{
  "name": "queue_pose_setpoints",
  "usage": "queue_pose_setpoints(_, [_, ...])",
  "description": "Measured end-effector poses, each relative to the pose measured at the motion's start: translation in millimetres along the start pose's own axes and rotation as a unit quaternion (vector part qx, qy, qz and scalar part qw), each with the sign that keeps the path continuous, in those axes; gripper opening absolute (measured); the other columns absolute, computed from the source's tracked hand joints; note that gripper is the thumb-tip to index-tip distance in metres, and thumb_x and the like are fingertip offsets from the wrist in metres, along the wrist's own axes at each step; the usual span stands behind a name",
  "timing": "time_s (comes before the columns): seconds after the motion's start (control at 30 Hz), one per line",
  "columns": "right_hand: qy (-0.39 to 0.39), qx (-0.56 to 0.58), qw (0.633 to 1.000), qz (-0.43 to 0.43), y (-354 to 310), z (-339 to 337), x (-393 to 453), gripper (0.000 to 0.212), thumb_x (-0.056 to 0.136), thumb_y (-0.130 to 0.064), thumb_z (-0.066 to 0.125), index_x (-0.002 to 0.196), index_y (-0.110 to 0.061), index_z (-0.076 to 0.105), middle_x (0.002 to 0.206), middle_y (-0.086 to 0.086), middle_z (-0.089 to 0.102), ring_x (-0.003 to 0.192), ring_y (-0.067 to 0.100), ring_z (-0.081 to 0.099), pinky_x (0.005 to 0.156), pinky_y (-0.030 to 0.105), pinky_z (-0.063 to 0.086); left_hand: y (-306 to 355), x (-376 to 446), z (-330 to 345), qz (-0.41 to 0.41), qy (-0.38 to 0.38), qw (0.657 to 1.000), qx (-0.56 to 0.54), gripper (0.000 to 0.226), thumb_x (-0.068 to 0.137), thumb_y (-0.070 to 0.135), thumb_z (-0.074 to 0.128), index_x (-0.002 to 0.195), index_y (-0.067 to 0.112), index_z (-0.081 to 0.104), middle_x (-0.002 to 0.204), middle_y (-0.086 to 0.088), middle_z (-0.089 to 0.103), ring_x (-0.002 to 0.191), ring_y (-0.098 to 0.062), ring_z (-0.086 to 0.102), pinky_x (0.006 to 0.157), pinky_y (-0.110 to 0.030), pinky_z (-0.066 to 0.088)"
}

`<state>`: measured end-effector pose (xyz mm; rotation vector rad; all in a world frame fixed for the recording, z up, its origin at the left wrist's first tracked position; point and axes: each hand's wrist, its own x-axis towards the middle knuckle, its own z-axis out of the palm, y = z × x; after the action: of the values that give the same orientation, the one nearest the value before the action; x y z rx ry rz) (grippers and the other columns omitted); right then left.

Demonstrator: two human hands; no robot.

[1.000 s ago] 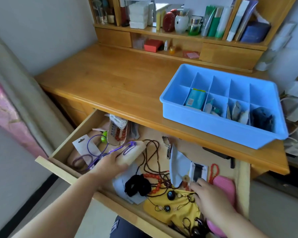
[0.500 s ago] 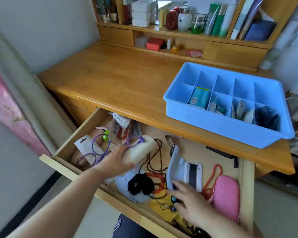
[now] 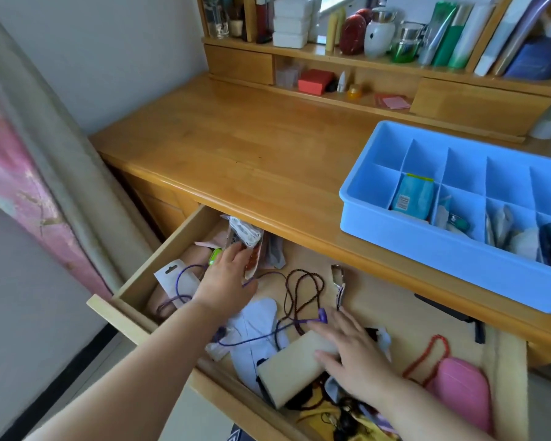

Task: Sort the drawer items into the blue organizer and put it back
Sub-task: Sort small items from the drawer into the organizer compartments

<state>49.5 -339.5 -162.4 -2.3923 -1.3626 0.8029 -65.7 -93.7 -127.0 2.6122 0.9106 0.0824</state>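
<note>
A single head-worn wide-angle view looks forward and steeply down from close above the open drawer [image 3: 178, 249], taking in the desk [image 3: 236, 148] and shelves [image 3: 331, 55] beyond

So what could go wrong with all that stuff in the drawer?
The purple cord runs under the beige case that the right hand touches, so lifting the case might drag it along. The left hand reaches for the bead packet at the back, near the brown necklace, which could snag.
</note>
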Motion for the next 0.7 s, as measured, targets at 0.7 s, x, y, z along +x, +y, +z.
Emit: queue_pose_setpoints(0.7, [0.213, -0.094, 0.93, 0.285, 102, -72, -24, 0.06, 0.083, -0.04, 0.064, 0.133, -0.01, 0.049, 0.134, 0.01, 0.055, 0.12, 0.032, 0.053, 0.097, 0.038, 0.045, -21, -21, 1, 0.235, -0.222, 0.937, 0.132, 0.056, 0.094, 0.015, 0.038, 0.13, 0.058, 0.042, 0.148, 0.032, 0.026, 0.142, 0.003, 0.008, 0.113, -0.035, 0.01])
